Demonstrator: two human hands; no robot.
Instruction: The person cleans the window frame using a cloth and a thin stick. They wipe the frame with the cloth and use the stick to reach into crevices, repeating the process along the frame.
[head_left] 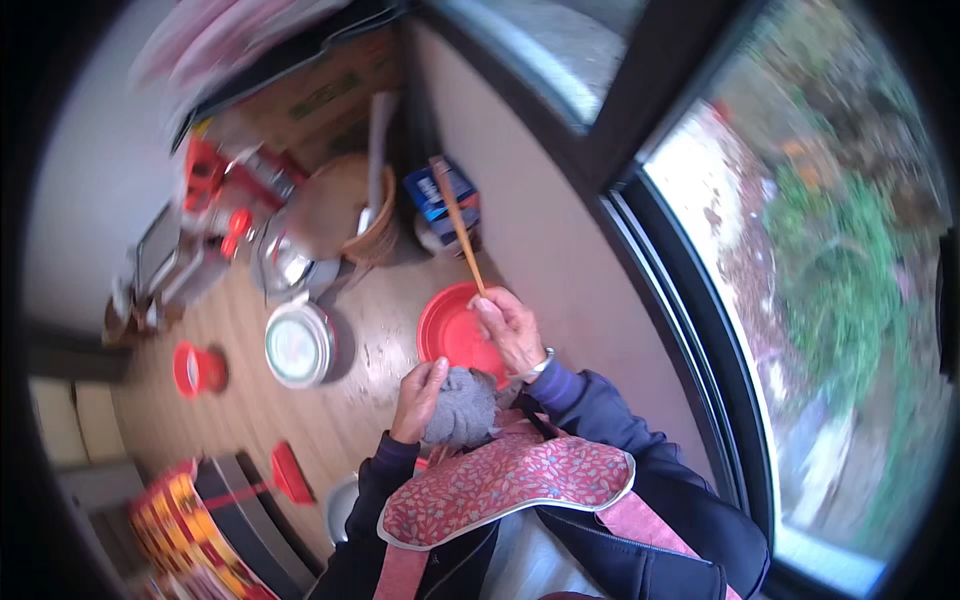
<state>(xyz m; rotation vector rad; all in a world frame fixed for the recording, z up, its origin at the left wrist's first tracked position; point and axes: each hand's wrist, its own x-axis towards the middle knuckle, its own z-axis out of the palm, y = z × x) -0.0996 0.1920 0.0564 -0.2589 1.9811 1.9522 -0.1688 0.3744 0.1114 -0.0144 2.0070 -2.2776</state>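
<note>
My right hand (514, 332), with a watch at its wrist, is closed around the lower end of a long, thin wooden stick (459, 226). The stick points up and away toward a blue box. Beside it and lower, my left hand (416, 402) grips the edge of a grey, fuzzy, cloth-like bundle (460, 408) in front of my pink patterned apron (510, 480). Just beyond both hands a red plastic basin (450, 325) sits on the floor, partly covered by my right hand. What lies inside the basin is hard to make out.
A lidded white bucket (300, 344) and a red pot (198, 370) stand on the floor to the left. Farther off are a wicker basket (378, 235) and the blue box (442, 195). A red dustpan (290, 474) lies nearer. Wall and window frame (665, 290) bound the right.
</note>
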